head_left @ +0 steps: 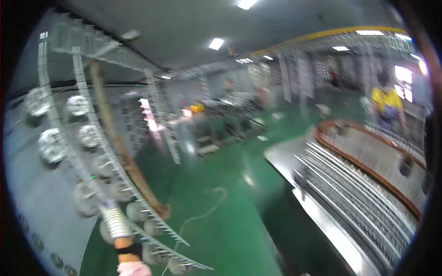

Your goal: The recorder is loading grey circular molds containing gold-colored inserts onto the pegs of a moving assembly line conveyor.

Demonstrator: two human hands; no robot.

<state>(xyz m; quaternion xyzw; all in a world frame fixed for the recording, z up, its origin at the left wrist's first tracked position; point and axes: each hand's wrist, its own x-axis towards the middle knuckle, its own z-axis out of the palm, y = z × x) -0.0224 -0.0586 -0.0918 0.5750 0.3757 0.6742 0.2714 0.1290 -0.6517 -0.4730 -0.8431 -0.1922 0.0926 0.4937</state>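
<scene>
Our left hand (pixel 116 221), in a striped glove, reached up to a white yarn bobbin (pixel 136 211) on the rack (pixel 83 87), its grip too blurred to tell; the bobbin looked light, firm, best taken round its body.

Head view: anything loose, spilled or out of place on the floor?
One thing: a thin pale cord lies loose in a curve across the green floor beside the bobbin rack. The frame is too motion-blurred to judge more.
</scene>
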